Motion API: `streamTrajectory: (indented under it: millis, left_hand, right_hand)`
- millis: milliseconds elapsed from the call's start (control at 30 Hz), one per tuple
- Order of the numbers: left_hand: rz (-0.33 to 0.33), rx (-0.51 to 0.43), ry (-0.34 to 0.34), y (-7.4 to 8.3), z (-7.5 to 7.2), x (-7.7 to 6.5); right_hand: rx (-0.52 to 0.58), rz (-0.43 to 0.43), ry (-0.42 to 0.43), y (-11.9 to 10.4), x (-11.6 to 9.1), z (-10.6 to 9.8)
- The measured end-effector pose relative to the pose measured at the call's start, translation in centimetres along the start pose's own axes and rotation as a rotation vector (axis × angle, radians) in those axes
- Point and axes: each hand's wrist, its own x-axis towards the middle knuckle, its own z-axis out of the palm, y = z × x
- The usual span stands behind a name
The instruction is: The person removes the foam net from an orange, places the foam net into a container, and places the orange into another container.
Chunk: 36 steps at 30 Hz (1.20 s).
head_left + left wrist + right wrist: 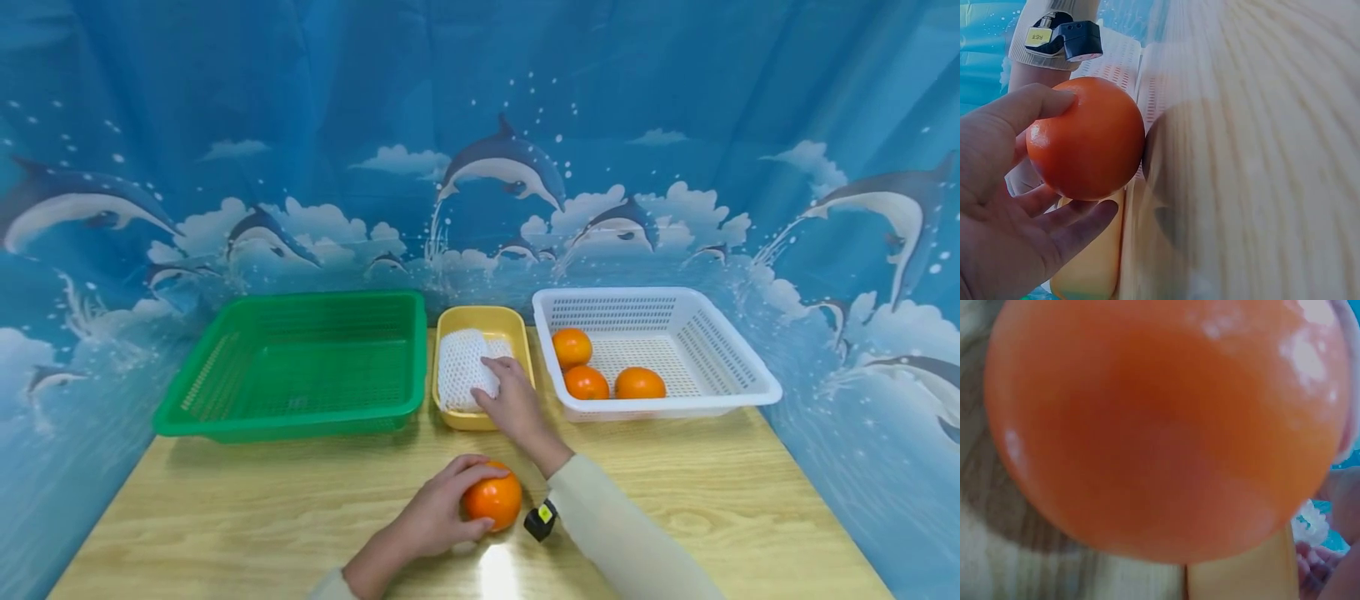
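My left hand grips a smooth, shiny orange from its left side, down at the table, with the thumb and fingers spread around it. In the left wrist view the same orange sits between thumb and fingers; it fills most of the right wrist view. My right hand reaches into a small yellow basket, thumb and forefinger apart at the right edge of a white foam net sleeve. Whether it pinches the sleeve cannot be made out. More white netting lies behind the fingers.
A green basket stands to the left of the yellow one. On the right, a white basket holds three oranges. A black wrist camera shows beside the right sleeve. Behind the wooden table hangs a blue dolphin curtain.
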Motion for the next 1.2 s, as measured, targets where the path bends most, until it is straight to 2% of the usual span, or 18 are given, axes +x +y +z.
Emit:
streamTrajectory:
  millis: [100, 267, 433, 567, 667, 867, 1100, 1200]
  left_hand:
    - [-0.004, -0.008, 0.000, 0.0, 0.0, 0.0]
    - [0.006, 0.000, 0.009, -0.1, 0.1, 0.0]
    - [0.014, -0.006, 0.010, -0.2, 0.0, -0.1]
    - [0.020, -0.019, 0.010, -0.3, 0.0, -0.1]
    - [0.028, -0.027, 0.011, -0.3, 0.1, 0.0]
    - [0.028, -0.031, 0.004, -0.5, 0.3, -0.2]
    - [0.049, -0.015, 0.024, -0.8, 0.3, -0.3]
    - [0.044, -0.018, 0.021, -0.8, 0.2, -0.3]
  right_hand:
    - [-0.076, -0.061, 0.030, -0.1, 0.1, -0.1]
    - [-0.239, -0.221, 0.046, -0.4, 0.4, 0.0]
    - [-0.322, -0.364, -0.064, -0.7, 0.9, 0.3]
    - [-0.350, -0.424, -0.147, -1.0, 1.4, 0.3]
    - [-0.325, -0.411, -0.229, -0.8, 1.6, 0.1]
    - [-0.213, -0.268, -0.427, -0.1, 1.8, 0.2]
    - [-0.147, -0.187, -0.521, 0.4, 1.8, 0.1]
    - [-0.151, -0.149, -0.555, 0.4, 1.9, 0.1]
